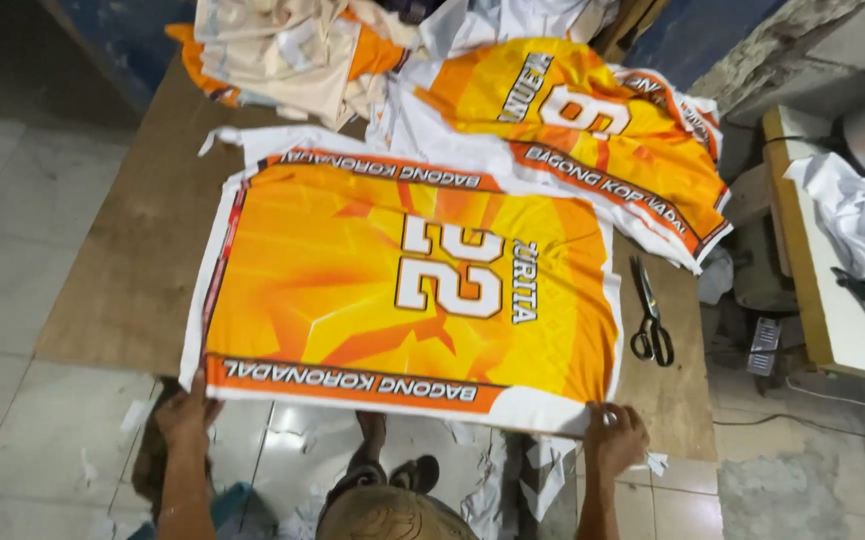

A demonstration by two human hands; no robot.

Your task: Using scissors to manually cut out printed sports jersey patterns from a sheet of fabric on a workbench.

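**Printed panel held at the desk's near edge**

The brown wooden desk (133, 270) carries everything here. Spread across its middle lies the large orange-and-yellow printed fabric panel with white borders and a big white number (403, 290), flat and face up, its near border hanging slightly past the desk's front edge. Beyond it, overlapping its far right corner, is a second orange printed panel (593, 130), and behind that a heap of cream and orange cloth pieces (283, 50).

The left hand (188, 410) pinches the panel's near left corner; the right hand (613, 435) is closed on the near right corner. Both grips therefore sit on the front border, with the rest of the cloth stretching away from them over the desk.

The likely trouble: an uneven pull from one corner could skew or wrinkle the panel, and a pull toward the body could drag the overlapping second panel along. The black-handled scissors (651, 312), lying just beside the panel's right edge, could snag the cloth or get swept off onto the tiled floor (13, 400).
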